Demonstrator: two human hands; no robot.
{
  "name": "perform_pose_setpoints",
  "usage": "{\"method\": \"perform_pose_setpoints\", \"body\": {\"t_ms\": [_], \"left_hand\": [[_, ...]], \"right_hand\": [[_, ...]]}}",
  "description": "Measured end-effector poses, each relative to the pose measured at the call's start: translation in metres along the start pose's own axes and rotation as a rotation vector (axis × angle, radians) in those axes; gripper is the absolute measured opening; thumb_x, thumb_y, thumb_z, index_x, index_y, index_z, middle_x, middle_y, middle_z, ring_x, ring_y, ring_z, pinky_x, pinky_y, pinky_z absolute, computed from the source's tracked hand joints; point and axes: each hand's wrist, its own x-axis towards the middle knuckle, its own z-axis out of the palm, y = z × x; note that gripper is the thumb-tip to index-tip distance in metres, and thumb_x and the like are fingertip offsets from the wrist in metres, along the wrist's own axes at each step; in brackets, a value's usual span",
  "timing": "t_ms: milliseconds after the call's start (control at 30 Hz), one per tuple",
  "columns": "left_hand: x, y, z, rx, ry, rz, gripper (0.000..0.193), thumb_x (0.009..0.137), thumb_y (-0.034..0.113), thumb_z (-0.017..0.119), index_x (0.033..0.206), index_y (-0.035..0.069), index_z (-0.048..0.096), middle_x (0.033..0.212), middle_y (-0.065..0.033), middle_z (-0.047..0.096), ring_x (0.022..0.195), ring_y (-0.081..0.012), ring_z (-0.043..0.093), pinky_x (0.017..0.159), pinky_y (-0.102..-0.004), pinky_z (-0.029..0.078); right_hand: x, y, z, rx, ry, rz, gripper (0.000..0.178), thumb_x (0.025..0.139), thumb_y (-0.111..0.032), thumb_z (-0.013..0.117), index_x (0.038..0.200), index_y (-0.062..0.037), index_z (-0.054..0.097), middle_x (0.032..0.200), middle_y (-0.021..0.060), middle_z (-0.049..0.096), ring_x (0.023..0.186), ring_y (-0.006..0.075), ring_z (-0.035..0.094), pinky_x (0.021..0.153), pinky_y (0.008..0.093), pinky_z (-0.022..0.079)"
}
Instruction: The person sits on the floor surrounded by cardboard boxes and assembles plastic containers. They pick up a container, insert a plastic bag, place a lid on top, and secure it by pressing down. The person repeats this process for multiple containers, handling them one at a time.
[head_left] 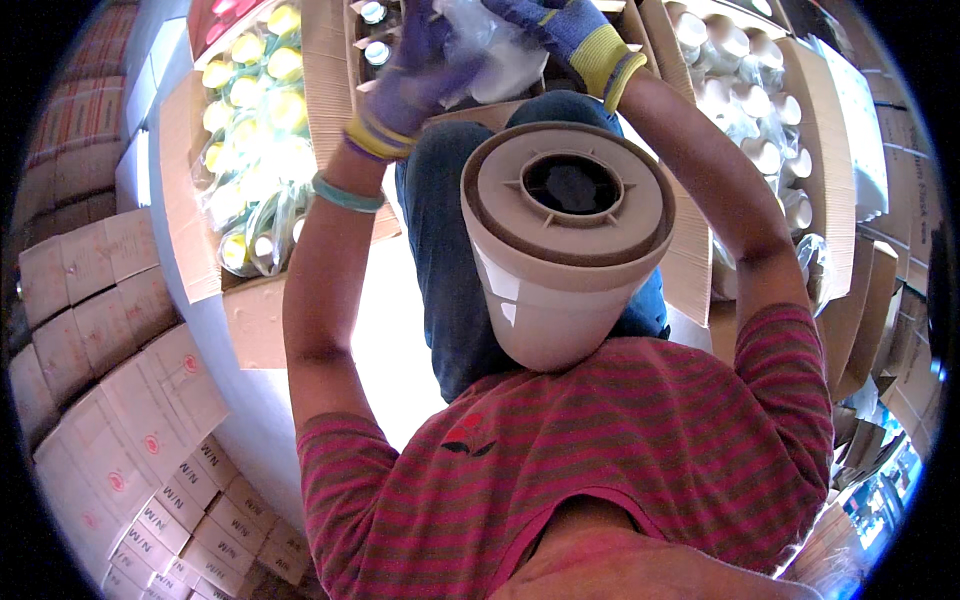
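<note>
Head view.
Hands: two, gloved in purple-blue with yellow cuffs, held apart with plastic film between them. Left hand [415,85]: blurred, thumb seemingly spread toward the film; whether it grips, cannot tell. Right hand [565,35]: at the film's far right, fingers partly cut off by the upper edge; its closure likewise cannot be told.
Film: one piece, clear plastic [490,65], crumpled, over the middle carton [483,112], just beyond the knees.
Bottles: dark, pale-capped bottles [377,53] in the middle carton, near the left hand.
Flanking stock: left carton [190,195], with yellow-capped bottles [245,92] under clear wrap; right carton [838,165], with pale bottles [750,100].
Container: one, tapered and pale [550,310], ringed top, over the thighs (exact use unclear).
Handling notes, by judgement: film this slack calls for a pinch at its edges, both hands drawing evenly. The left thumb is best kept clear of the caps, lest a bottle tip. Gloves dull the touch; slow, light pulls should prevent snagging on the cardboard.
</note>
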Motion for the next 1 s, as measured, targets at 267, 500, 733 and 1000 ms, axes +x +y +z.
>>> {"method": "perform_pose_setpoints", "body": {"t_ms": [267,500,733,1000], "left_hand": [[-0.052,0.071,-0.059,-0.003,0.261,-0.4,0.037,0.078,0.0,0.069,0.115,0.006,0.063,0.105,-0.0127,0.065,0.098,-0.0269,0.066,0.081,-0.0357,0.055],[-0.114,0.145,-0.062,-0.269,-0.114,0.05,0.017,0.08,0.024,0.07,0.091,0.011,0.068,0.093,-0.0067,0.065,0.088,-0.0247,0.063,0.113,-0.0577,0.022],[-0.179,0.14,-0.038,0.034,-0.656,0.226,0.031,0.077,0.035,0.063,0.105,0.021,0.066,0.11,-0.002,0.062,0.109,-0.0284,0.055,0.107,-0.066,0.024],[-0.231,0.149,-0.001,-0.053,-0.199,-0.183,0.085,0.054,0.046,0.085,0.121,0.007,0.05,0.112,-0.0176,0.056,0.113,-0.0367,0.05,0.106,-0.0559,0.03]], "right_hand": [[-0.07,-0.066,-0.055,-0.866,-0.371,0.044,0.038,0.084,-0.016,0.071,0.117,-0.0001,0.061,0.099,0.0056,0.065,0.089,0.0102,0.061,0.077,0.0251,0.051],[-0.169,-0.082,-0.109,-0.591,-0.649,-0.084,0.028,0.067,-0.02,0.083,0.086,-0.0059,0.068,0.096,0.0084,0.065,0.107,0.029,0.058,0.094,0.042,0.044],[-0.273,-0.02,-0.082,-1.327,-0.847,-0.154,0.051,0.08,-0.04,0.07,0.12,-0.0116,0.059,0.129,0.0075,0.055,0.121,0.0309,0.05,0.108,0.0453,0.032],[-0.226,-0.023,-0.01,-1.352,-0.54,-0.464,0.051,0.071,-0.034,0.071,0.111,-0.0073,0.054,0.115,0.0173,0.053,0.109,0.0373,0.049,0.096,0.0479,0.038]]}}
